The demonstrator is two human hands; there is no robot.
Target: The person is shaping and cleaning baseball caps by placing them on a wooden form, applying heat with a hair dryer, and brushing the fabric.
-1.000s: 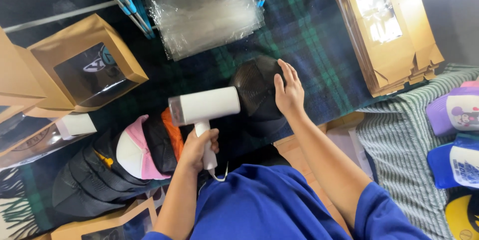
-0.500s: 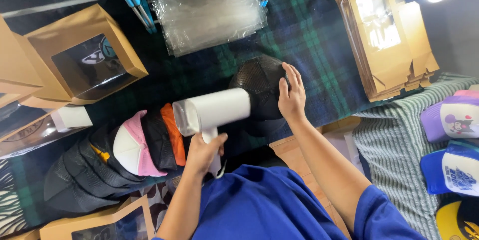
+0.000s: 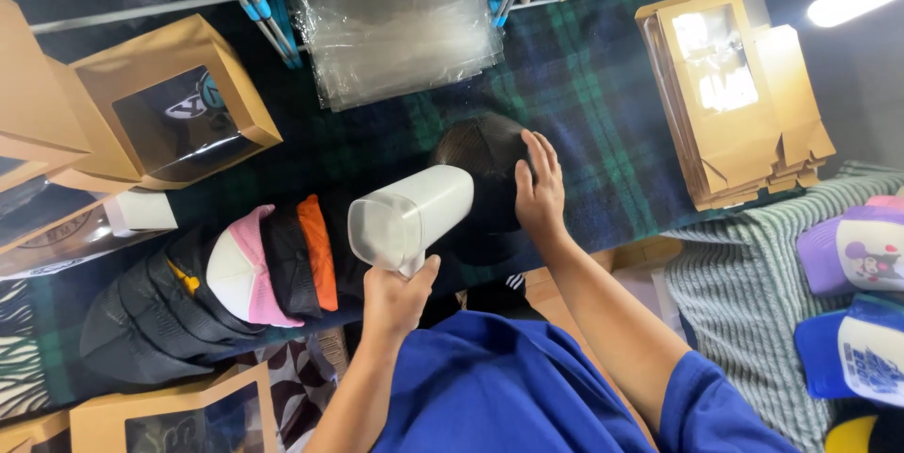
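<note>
While left hand has closed grip on white steamer, right hand rests open-palmed on black cap.

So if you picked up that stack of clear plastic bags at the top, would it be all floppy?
Probably, yes. The stack of clear plastic bags looks thin and crinkled, its edges wavy on the dark green plaid cloth, so it would likely droop and feel light. The shiny film may be slippery, so sheets could slide apart. Neither the left hand nor the right hand touches it.
</note>
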